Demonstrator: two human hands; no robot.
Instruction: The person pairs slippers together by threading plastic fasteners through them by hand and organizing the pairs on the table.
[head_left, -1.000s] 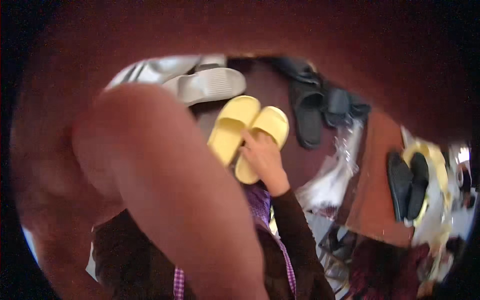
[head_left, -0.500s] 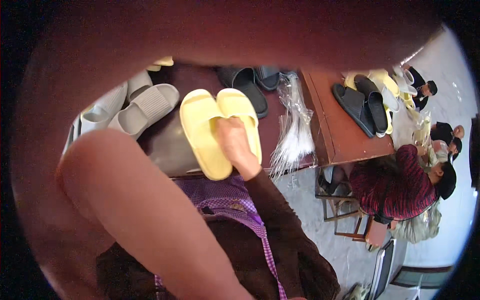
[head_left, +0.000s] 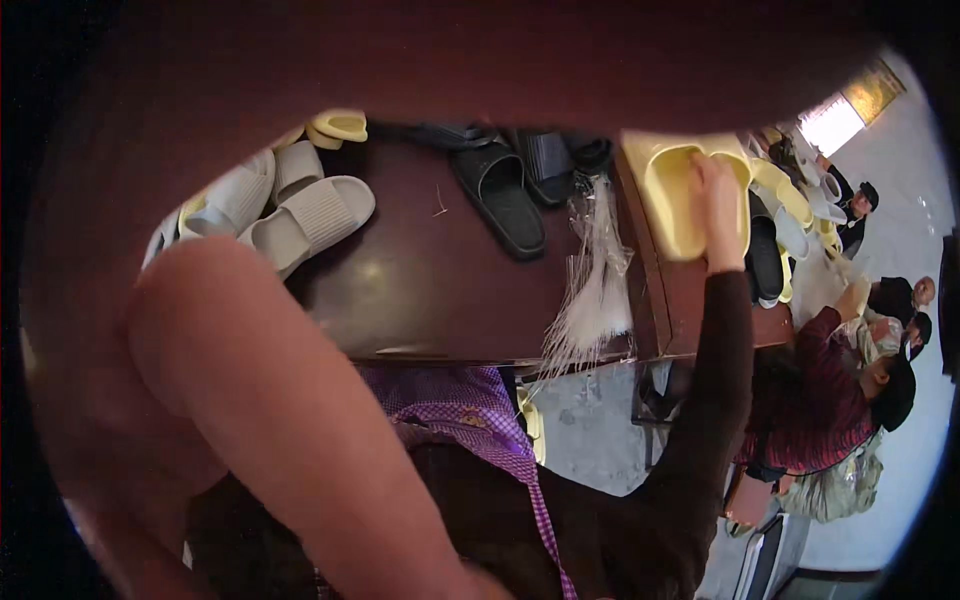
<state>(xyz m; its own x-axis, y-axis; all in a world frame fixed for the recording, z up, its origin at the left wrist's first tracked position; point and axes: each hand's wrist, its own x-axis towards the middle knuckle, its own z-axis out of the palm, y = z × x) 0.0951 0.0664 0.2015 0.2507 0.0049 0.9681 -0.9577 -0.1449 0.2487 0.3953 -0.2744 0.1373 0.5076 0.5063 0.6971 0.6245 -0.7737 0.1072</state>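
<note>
The right hand [head_left: 718, 205] grips a pair of yellow foam slides [head_left: 678, 195] together by their straps: light, soft, squashy; the left hand's state I cannot tell.

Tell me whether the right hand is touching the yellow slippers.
Touching. The head view shows the right hand laid on the pair of yellow slippers, its fingers overlapping the inner edges where the two meet, with no gap visible.
</note>
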